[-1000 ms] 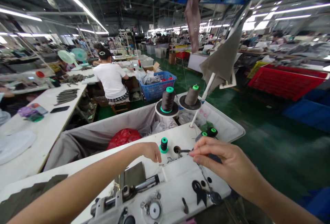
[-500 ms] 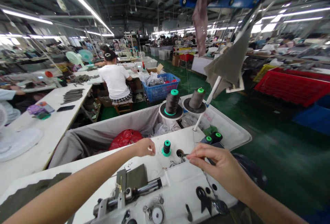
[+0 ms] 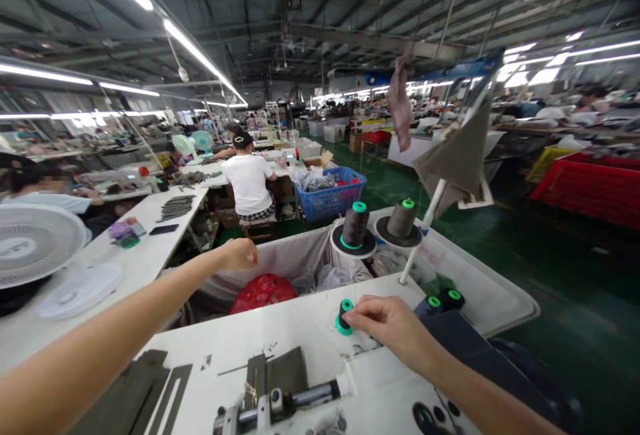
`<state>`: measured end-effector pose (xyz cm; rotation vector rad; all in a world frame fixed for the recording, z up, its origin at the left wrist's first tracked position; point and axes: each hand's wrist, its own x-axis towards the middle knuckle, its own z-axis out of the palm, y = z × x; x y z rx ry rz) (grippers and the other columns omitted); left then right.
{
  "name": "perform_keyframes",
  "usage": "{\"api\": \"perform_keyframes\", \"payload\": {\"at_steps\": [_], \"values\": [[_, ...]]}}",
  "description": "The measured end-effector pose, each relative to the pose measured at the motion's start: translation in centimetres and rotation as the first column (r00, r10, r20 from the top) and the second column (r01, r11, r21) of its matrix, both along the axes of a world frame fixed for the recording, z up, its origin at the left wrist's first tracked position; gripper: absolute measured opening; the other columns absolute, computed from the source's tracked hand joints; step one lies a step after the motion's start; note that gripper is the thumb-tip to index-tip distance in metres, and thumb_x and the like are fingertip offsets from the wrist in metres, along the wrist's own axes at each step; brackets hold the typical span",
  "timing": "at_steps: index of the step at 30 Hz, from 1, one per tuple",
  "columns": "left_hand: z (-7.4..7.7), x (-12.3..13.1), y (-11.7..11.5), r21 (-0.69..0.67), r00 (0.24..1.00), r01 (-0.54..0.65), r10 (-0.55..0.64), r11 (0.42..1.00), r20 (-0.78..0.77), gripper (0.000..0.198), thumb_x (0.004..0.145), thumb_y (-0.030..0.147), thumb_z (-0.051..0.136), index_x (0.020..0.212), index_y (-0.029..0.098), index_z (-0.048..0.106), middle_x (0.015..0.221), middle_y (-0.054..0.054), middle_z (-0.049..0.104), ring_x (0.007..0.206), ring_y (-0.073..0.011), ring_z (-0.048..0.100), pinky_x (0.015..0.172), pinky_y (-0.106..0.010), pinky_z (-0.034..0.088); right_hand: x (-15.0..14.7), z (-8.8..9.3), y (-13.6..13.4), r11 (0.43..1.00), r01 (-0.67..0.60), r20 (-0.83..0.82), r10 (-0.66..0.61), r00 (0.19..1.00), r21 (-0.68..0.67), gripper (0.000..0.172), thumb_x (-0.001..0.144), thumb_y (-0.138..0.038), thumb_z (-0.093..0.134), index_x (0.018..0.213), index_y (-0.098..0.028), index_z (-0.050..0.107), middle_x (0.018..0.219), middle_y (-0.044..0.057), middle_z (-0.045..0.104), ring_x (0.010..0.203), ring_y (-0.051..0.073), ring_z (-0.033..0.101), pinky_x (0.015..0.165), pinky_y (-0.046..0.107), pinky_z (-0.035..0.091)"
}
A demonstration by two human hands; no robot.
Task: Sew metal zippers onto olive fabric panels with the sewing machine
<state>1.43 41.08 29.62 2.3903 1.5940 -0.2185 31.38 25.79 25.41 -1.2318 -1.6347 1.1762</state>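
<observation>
My left hand (image 3: 240, 255) is closed and raised over the near edge of the lined bin; whatever its fingers hold is too small to make out. The thumb and fingers of my right hand (image 3: 390, 321) are pinched together just right of a small black thread spool (image 3: 344, 320) with a green base. Whether the fingertips touch the spool or grip a thread, I cannot tell. Below both hands lies the white sewing machine (image 3: 380, 391) with a metal bar (image 3: 315, 395). A dark olive fabric piece (image 3: 287, 371) lies beside it.
Two large thread cones, one black (image 3: 355, 227) and one grey-brown (image 3: 401, 220), stand on a white stand behind. A lined bin (image 3: 315, 241) holds a red bundle (image 3: 263, 291). Olive fabric strips (image 3: 135, 395) lie left. A fan (image 3: 37, 245) and a seated co-worker (image 3: 247, 181) are farther off.
My left hand has moved up and left, away from the small spool. My right hand has gone from the hole in the machine table to beside that spool. The view has tilted up.
</observation>
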Motion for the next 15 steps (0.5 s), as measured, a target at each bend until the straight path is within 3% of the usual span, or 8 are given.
{"api": "perform_keyframes", "payload": {"at_steps": [6,15], "values": [[2.4,-5.9,-2.1,-0.125,0.99,-0.103,0.114,0.987,0.084,0.017,0.058,0.028,0.059,0.066,0.016,0.068,0.073,-0.003,0.068,0.073,-0.0199,0.06,0.068,-0.023,0.043,-1.0,-0.4,-0.2,0.999,-0.032,-0.01,0.032,0.999,-0.012,0.027,0.072,-0.039,0.059,0.065,-0.015,0.069,0.061,0.001,0.056,0.059,0.013,0.048,0.055,0.024,0.038],[5.2,-11.4,-7.2,-0.242,0.93,-0.278,0.323,0.93,0.175,0.021,0.051,0.035,0.062,0.061,0.017,0.069,0.064,-0.003,0.067,0.07,-0.0225,0.058,0.066,-0.026,0.042,-3.1,0.0,-0.7,0.992,-0.118,-0.033,0.117,0.993,-0.046,0.027,0.071,-0.04,0.06,0.064,-0.014,0.067,0.061,0.001,0.056,0.058,0.013,0.048,0.056,0.024,0.036]]}}
